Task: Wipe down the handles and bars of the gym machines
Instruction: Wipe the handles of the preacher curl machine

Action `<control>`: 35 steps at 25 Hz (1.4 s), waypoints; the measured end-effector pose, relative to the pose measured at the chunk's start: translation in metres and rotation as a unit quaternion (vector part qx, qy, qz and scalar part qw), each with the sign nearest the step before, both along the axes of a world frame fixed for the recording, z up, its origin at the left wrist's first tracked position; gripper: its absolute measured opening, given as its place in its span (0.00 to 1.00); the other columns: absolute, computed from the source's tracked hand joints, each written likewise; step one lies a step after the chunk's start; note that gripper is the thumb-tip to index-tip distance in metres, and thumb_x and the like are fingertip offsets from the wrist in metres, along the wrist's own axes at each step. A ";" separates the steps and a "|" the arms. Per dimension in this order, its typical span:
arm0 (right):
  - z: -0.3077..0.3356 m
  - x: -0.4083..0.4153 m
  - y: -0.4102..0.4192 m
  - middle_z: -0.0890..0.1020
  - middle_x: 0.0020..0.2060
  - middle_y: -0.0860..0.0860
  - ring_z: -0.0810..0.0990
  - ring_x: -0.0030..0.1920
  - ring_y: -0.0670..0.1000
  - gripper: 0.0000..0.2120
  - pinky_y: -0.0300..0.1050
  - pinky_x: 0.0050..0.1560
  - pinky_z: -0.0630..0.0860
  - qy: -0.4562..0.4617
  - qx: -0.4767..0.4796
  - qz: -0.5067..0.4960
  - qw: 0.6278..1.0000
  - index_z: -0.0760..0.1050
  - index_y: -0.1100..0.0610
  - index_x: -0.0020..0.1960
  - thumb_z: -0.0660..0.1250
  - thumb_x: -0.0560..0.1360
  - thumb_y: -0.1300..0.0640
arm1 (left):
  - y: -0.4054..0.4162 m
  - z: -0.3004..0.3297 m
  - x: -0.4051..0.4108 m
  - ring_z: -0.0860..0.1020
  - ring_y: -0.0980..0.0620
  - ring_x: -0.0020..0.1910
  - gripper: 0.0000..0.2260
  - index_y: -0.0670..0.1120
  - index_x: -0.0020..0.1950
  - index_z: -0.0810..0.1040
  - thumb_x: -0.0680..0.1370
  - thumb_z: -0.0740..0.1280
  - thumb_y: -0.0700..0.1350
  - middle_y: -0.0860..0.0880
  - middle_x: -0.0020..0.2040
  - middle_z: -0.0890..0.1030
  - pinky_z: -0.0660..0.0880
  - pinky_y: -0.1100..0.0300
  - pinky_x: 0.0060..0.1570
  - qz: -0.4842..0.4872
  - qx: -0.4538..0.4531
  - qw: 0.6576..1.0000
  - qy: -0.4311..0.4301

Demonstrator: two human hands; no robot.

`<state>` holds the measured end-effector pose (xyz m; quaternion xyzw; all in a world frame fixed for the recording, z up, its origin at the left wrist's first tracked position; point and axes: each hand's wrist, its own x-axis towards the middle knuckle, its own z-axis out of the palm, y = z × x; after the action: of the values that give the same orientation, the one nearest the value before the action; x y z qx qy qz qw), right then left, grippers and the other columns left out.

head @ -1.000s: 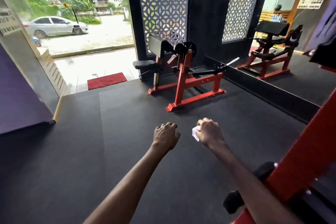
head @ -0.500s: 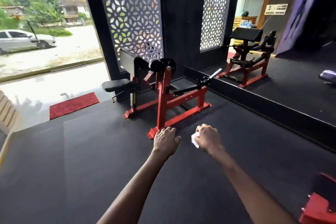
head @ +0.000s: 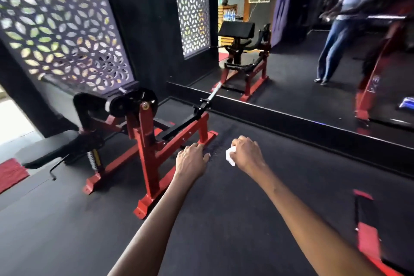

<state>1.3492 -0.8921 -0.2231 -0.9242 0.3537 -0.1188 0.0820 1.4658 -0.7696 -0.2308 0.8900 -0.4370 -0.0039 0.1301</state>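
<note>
While right hand (head: 245,155) grips white cloth (head: 230,158), left hand (head: 191,161) loosely curled, empty, red machine (head: 147,141) just ahead

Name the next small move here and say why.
Probably carry the right hand, which pinches the white cloth, forward to the chrome bar on the red machine. Both hands hang above the floor mat, touching no machine; the left hand holds nothing.

White cloth (head: 230,157), red machine (head: 147,141) upright
</note>
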 end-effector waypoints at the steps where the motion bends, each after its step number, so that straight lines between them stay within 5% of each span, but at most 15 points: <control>1: -0.002 0.018 -0.024 0.77 0.53 0.55 0.74 0.56 0.56 0.13 0.49 0.56 0.68 -0.004 -0.003 -0.009 1.000 0.77 0.60 0.55 0.59 0.74 0.58 | -0.025 -0.003 0.020 0.75 0.44 0.62 0.17 0.46 0.64 0.74 0.79 0.61 0.52 0.47 0.62 0.77 0.71 0.50 0.57 -0.006 -0.002 1.000 -0.001; 30: -0.015 0.585 -0.743 0.78 0.48 0.53 0.76 0.52 0.54 0.09 0.45 0.51 0.67 0.027 0.019 0.070 0.997 0.77 0.58 0.46 0.58 0.73 0.58 | -0.731 -0.027 0.583 0.75 0.48 0.61 0.15 0.49 0.64 0.74 0.80 0.58 0.51 0.52 0.64 0.76 0.69 0.54 0.57 0.030 -0.029 0.998 0.050; 35: -0.029 0.661 -0.849 0.78 0.47 0.54 0.76 0.51 0.56 0.22 0.47 0.50 0.68 0.033 0.029 0.093 0.995 0.77 0.59 0.45 0.47 0.69 0.51 | -0.835 -0.041 0.653 0.75 0.48 0.61 0.14 0.48 0.63 0.75 0.80 0.59 0.51 0.52 0.62 0.77 0.70 0.54 0.56 0.047 -0.012 0.998 0.043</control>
<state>2.0106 -1.7414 -0.2517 -0.9538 0.2716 -0.0695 0.1081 2.1185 -1.6046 -0.2723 0.9070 -0.3886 -0.0308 0.1595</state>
